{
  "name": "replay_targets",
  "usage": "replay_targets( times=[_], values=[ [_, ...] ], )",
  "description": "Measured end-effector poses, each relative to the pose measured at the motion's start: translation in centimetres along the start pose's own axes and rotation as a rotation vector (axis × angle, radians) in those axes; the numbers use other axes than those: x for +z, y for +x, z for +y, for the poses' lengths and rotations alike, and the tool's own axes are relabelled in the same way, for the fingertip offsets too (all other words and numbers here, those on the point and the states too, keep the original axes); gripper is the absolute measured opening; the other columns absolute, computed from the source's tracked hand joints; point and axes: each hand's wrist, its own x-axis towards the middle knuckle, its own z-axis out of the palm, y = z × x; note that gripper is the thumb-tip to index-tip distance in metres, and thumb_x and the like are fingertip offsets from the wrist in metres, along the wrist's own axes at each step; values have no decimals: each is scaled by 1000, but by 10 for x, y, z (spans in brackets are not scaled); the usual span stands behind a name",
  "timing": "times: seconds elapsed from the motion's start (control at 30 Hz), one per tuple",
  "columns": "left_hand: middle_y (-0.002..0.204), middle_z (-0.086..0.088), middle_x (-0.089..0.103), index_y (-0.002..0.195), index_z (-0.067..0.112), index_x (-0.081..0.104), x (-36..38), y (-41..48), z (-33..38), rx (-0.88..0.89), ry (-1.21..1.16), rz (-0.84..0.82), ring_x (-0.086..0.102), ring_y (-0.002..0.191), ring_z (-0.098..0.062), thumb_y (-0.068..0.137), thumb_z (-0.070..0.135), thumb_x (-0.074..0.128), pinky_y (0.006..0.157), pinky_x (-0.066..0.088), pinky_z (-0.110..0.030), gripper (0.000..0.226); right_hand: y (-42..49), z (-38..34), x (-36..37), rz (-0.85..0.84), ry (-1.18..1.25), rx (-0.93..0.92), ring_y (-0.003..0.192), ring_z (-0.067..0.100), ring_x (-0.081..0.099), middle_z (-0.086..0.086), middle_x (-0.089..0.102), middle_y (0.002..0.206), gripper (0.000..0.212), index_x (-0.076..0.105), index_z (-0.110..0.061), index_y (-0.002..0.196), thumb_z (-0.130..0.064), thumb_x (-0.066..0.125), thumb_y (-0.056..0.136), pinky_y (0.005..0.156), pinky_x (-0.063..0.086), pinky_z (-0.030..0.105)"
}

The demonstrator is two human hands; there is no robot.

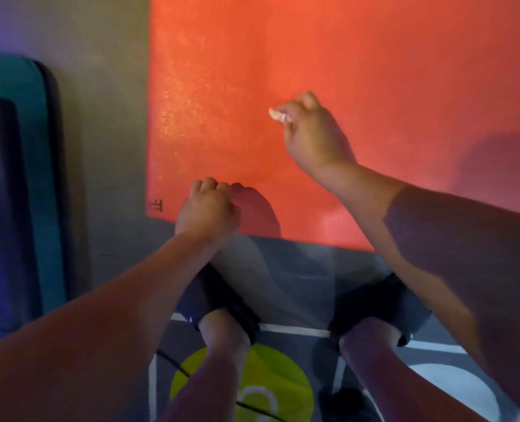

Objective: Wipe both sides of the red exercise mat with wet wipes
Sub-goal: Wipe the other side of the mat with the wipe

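Observation:
The red exercise mat (359, 71) lies flat on the floor and fills the upper right of the head view. Its left part glistens with wet streaks. My right hand (310, 135) is over the middle of the mat, fingers curled round a small white wet wipe (278, 114) that sticks out at the fingertips. My left hand (207, 208) rests as a loose fist on the mat near its front left corner, holding nothing that I can see. A small dark logo (157, 205) marks that corner.
A rolled teal and dark mat (24, 178) lies on the floor to the left. My knees in dark shorts (222, 300) are just in front of the red mat's near edge. A grey floor mat with white lines and a green circle (246, 385) lies under me.

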Motion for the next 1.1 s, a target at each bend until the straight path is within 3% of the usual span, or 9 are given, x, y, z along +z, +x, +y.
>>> replay_targets(
  times=[0.13,0.3,0.4,0.57,0.73,0.87,0.93,1.03,1.1],
  values=[
    [121,-20,58,117,4,64,-4,-5,-28,-89,6,17,47,119,-38,92,18,52,95,43,-47,31,-10,-34,51,-41,17,-12,88,38,63,15,63,96,26,73,-13,102,-1,58,84,77,41,40],
    [119,-23,60,115,3,65,-10,-28,-39,-106,-16,-14,48,116,-41,96,25,54,98,43,-48,32,-114,-47,58,-546,19,-230,91,34,64,12,63,94,13,74,-11,93,-6,62,91,75,48,38],
    [113,-24,62,108,2,68,-11,-42,-29,-69,-33,-7,51,112,-42,95,25,57,95,45,-48,29,-135,-18,42,-370,17,-5,78,37,63,10,62,88,22,76,-19,91,-10,57,82,67,52,42],
    [99,-26,64,92,0,68,-6,-54,15,18,-36,-26,54,100,-45,99,36,44,91,45,-51,43,-125,39,-31,-20,41,357,90,40,62,21,62,100,28,74,-4,99,3,54,81,82,46,40],
    [105,-26,62,97,0,65,5,-26,78,95,-85,-19,51,106,-42,102,26,48,91,42,-48,32,-87,117,-67,195,-62,475,97,36,62,11,64,108,36,72,-22,105,-9,47,82,89,50,42],
    [108,-22,62,100,3,63,20,-7,107,159,-67,-37,50,110,-40,99,23,47,92,44,-47,26,-84,123,-39,245,-19,473,99,33,64,9,69,107,36,75,-16,102,-4,50,79,89,45,34],
    [108,-20,62,104,3,65,25,-20,115,181,1,-72,50,112,-40,99,25,49,93,45,-47,27,-114,109,-21,161,45,395,95,35,65,12,71,100,36,76,-12,97,1,52,74,85,45,35],
    [107,-21,61,103,4,67,15,-53,126,185,54,-123,50,111,-40,98,25,49,93,45,-46,27,-170,76,-22,-241,197,387,98,36,66,14,69,101,24,78,-8,96,1,58,84,87,50,36],
    [108,-21,62,102,5,67,4,-68,132,152,76,-157,50,111,-39,96,23,50,94,44,-44,26,-195,61,-37,-296,301,414,98,36,66,16,67,101,18,75,-5,96,-6,59,90,85,50,41]
  ],
)
